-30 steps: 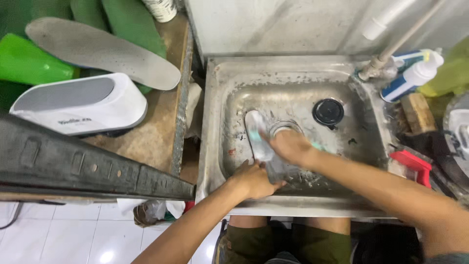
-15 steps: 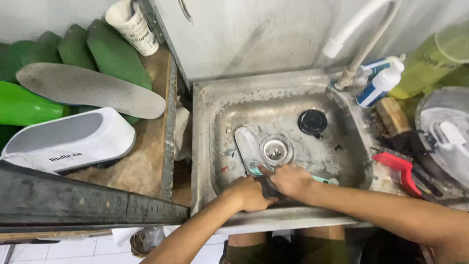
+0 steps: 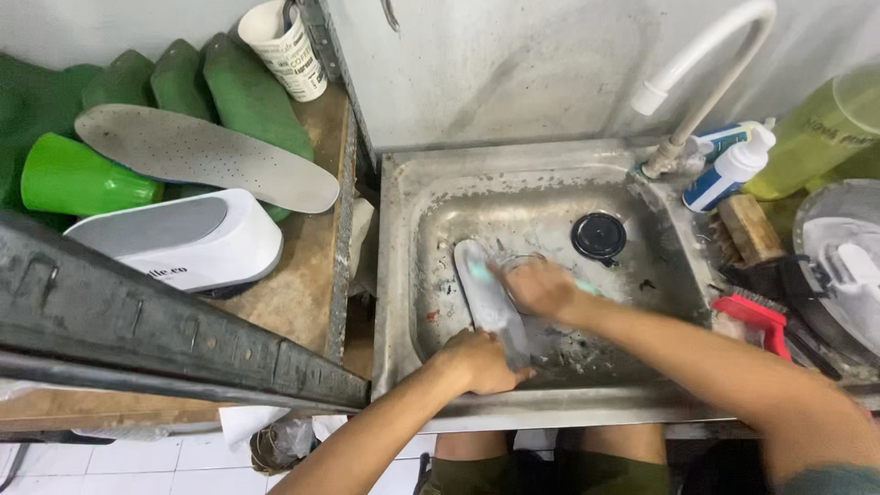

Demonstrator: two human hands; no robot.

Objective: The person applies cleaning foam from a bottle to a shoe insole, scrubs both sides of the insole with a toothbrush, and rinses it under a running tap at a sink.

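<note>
Since half a second ago, the right hand (image 3: pixel 541 287) has moved up the grey foam insole (image 3: pixel 489 301) in the steel sink (image 3: pixel 403 275), fist closed around a teal-handled brush (image 3: pixel 478 271). The left hand (image 3: pixel 477 359) pinches the insole's near end. One more grey insole (image 3: pixel 203 154) lies on the wooden counter (image 3: pixel 307 284).

A steel sink (image 3: pixel 403 275) sits beside a wooden counter (image 3: pixel 302 293), white-tiled floor (image 3: pixel 137 458) below.

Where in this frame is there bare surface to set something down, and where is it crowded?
Free: the wooden counter strip between the white box and the sink, and the basin floor left of the black drain plug. Crowded: the sink's right side with bottles and brushes, and the basin front, where the left hand and right hand work an insole.
</note>
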